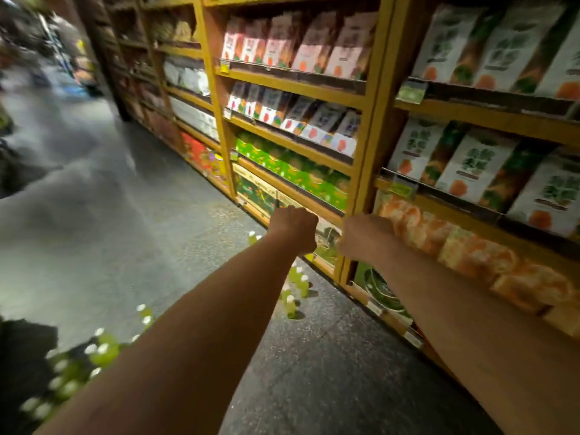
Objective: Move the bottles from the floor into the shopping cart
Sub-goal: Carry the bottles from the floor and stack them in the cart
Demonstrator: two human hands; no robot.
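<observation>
Small green bottles with white caps stand on the dark floor along the shelf base: one group [296,291] lies under my left forearm and two more bottles [253,237] stand farther off. A larger blurred cluster of the same bottles [78,365] fills the lower left beside a dark shape; whether that is the cart I cannot tell. My left hand [293,229] and my right hand [364,237] reach forward at arm's length above the floor bottles, both curled into fists seen from the back. Nothing shows in either hand.
Tall wooden shelves [373,127] packed with juice cartons and boxes run along the right side, close to my right arm. The grey aisle floor [103,199] stretches away to the left. The whole view is motion-blurred.
</observation>
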